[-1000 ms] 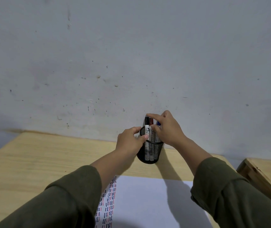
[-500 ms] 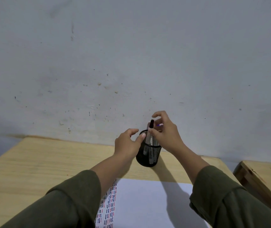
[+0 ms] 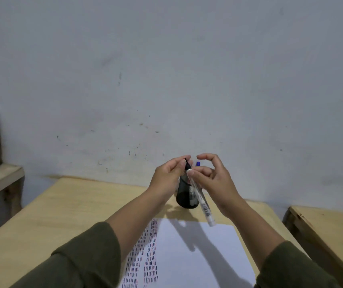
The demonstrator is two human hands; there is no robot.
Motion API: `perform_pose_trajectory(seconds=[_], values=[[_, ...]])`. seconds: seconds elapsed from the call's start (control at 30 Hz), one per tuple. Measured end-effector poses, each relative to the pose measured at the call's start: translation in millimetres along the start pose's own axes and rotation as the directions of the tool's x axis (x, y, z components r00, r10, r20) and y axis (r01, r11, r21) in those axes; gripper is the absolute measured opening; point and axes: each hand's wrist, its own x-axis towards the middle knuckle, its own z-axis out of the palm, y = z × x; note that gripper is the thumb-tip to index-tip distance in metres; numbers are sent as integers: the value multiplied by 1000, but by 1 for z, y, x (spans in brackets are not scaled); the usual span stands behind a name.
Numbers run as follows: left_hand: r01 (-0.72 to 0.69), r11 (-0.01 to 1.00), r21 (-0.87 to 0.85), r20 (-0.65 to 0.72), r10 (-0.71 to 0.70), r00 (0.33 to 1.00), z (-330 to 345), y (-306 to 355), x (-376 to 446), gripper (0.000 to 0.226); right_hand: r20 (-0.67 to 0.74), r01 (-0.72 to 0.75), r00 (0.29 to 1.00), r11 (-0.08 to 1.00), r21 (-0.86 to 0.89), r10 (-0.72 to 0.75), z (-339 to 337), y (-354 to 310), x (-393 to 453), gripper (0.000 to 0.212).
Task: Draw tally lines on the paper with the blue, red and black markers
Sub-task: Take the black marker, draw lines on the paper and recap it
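Two hands meet above the far edge of the wooden surface (image 3: 66, 206), which fills the lower view under a grey wall. On it lies the paper (image 3: 197, 256), its left side already filled with columns of short blue, red and black tally lines, the rest blank. Behind the paper stands a black mesh cup (image 3: 184, 196), partly hidden by the hands; a blue marker (image 3: 198, 163) tip pokes above it, and what else is inside cannot be made out. The right hand (image 3: 214, 179) grips the black marker (image 3: 200, 198) by its upper barrel, tail slanting down toward the paper, other fingers loosely spread. The left hand (image 3: 169, 177) pinches the black cap end. Uncapping seems to be the step: it goes best with a straight pull along the barrel, the right hand holding firm, the cap kept in the left hand, before the tip goes to the blank area beside the last column.
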Motion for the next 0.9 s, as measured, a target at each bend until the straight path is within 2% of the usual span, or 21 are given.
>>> perform_pose_trajectory(seconds=[0.1,0.23,0.33,0.47,0.57,0.63,0.77,0.9], values=[[22,996,-92,-30,-25,999,-2,-1,-33,17,44,-40,998,999,-3,40,9,-1,-33,34],[38,979,-198,-165,-71,984,-8,-15,-71,12,98,-103,990,995,-17,104,11,-2,-75,25],[65,949,-309,-294,-160,942,-13,-26,-94,17,162,-143,979,984,107,125,14,4,-104,27],[109,888,-447,-353,-287,891,-15,-40,-124,18,152,-115,986,954,278,75,26,14,-138,34],[129,847,-515,-354,-347,869,-12,-44,-144,11,88,-106,993,929,355,79,40,18,-156,30],[137,854,-502,-349,-345,871,-11,-44,-155,9,38,-99,995,928,359,92,49,19,-163,31],[120,870,-478,-243,-263,934,-15,-39,-169,12,-2,-77,996,892,445,87,63,18,-169,26],[55,815,-577,-92,-132,987,-22,-37,-172,22,13,-82,996,852,517,88,69,13,-168,17]])
